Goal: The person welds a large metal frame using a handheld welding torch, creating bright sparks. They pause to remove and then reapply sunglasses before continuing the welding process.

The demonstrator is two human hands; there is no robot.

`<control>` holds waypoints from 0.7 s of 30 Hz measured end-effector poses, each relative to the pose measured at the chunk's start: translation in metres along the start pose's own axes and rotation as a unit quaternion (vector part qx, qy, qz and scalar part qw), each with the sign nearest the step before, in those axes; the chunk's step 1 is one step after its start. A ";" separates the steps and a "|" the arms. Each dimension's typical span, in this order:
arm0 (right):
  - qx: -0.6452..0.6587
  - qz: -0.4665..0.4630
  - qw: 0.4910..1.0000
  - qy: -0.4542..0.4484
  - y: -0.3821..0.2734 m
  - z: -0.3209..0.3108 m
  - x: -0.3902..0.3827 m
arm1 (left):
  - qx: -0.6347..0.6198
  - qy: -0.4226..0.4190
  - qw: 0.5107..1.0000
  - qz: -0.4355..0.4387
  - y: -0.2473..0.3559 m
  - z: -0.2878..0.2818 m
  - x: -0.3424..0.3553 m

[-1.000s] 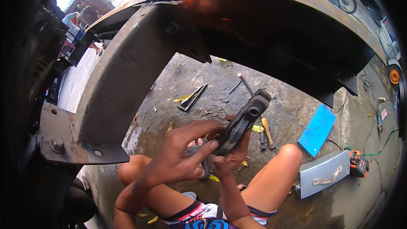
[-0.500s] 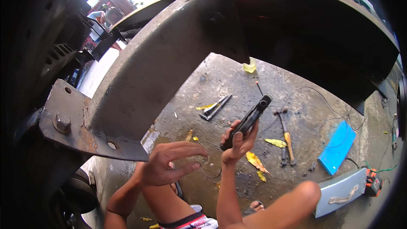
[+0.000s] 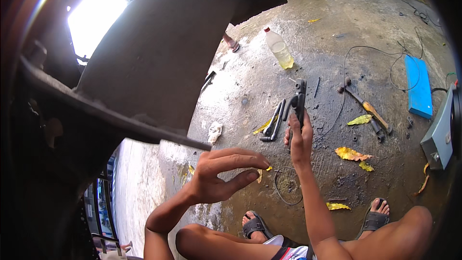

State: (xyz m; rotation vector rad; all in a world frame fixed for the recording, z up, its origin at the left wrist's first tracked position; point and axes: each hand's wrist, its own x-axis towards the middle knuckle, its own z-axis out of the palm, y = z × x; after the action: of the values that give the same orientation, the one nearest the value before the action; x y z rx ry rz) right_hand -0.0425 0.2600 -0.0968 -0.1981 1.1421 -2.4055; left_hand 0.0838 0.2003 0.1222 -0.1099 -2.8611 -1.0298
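My right hand [image 3: 301, 140] grips a black welding electrode holder [image 3: 299, 100], its head pointing up and away from me. A short thin rod [image 3: 292, 80] sticks out of that head. My left hand [image 3: 231, 171] hovers palm inward to the left, fingers stretched and thumb apart, with nothing between them. Just above it juts the edge of a large dark metal piece [image 3: 149, 58], which fills the upper left. Past the holder, metal bars [image 3: 273, 123] lie on the wet concrete. To its right rest a hammer [image 3: 368, 106] with a worn wooden handle and a dark tool [image 3: 377, 130].
A bottle [image 3: 279, 50] of yellowish liquid stands beyond my right hand. At right are a blue slab [image 3: 418, 86], a grey metal box [image 3: 440, 127] and a looping thin cable [image 3: 344, 77]. Another person's foot [image 3: 232, 43] shows at the back. Yellow leaves [image 3: 352, 154] are scattered about.
The view has shifted, bringing the bottle and both my sandalled feet into sight. The electrode holder is now more upright. The orange glow on the metal is out of view. My left hand stays empty.
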 end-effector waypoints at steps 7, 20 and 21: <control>-0.013 -0.030 0.999 -0.043 0.022 0.022 -0.012 | -0.128 0.058 0.979 0.150 -0.001 -0.018 -0.049; -0.262 -0.123 0.943 -0.166 0.042 0.094 -0.012 | -0.168 0.131 0.969 0.124 -0.084 -0.022 -0.103; -0.291 -0.122 0.934 -0.169 0.039 0.099 -0.009 | -0.194 0.135 0.963 0.127 -0.093 -0.020 -0.111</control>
State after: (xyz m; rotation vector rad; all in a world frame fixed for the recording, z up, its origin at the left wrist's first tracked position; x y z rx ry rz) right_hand 0.0112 0.1742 -0.0627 -0.9541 1.7002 -2.0375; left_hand 0.1859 0.1126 0.0658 -0.3275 -2.3024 -1.4069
